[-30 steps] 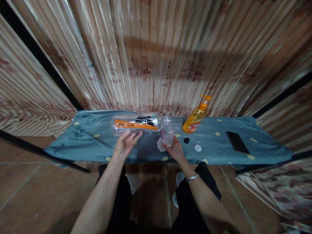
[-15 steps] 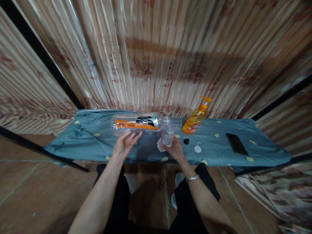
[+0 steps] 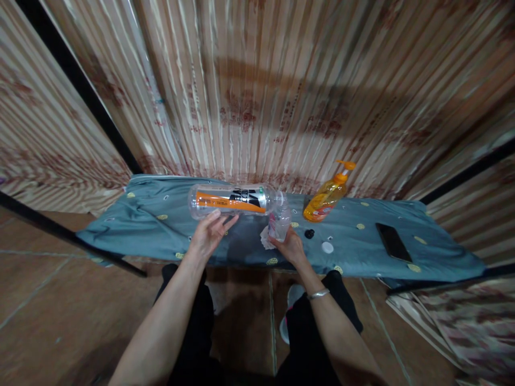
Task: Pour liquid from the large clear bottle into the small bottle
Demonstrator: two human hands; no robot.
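My left hand (image 3: 207,233) supports a large clear plastic bottle (image 3: 231,201) with an orange, black and silver label, its thumb against the near side and its fingers under it. The bottle lies nearly level in the air, its neck pointing right. My right hand (image 3: 292,246) grips a smaller clear plastic bottle (image 3: 280,221), held roughly upright. The two bottle mouths meet or overlap; I cannot tell whether they touch. No liquid can be made out in either one. Below the small bottle lies a crumpled white tissue (image 3: 265,238).
A pump bottle of orange liquid (image 3: 324,201) stands right of the hands on the blue-green cloth (image 3: 249,249). Near it lie a black cap (image 3: 309,234) and a white cap (image 3: 327,247). Farther right is a phone (image 3: 393,241). Black frame poles (image 3: 88,102) and a patterned curtain (image 3: 257,96) surround the bench.
The view has shifted slightly. Both hands keep their holds, and the two bottles stay almost in the same position relative to each other.
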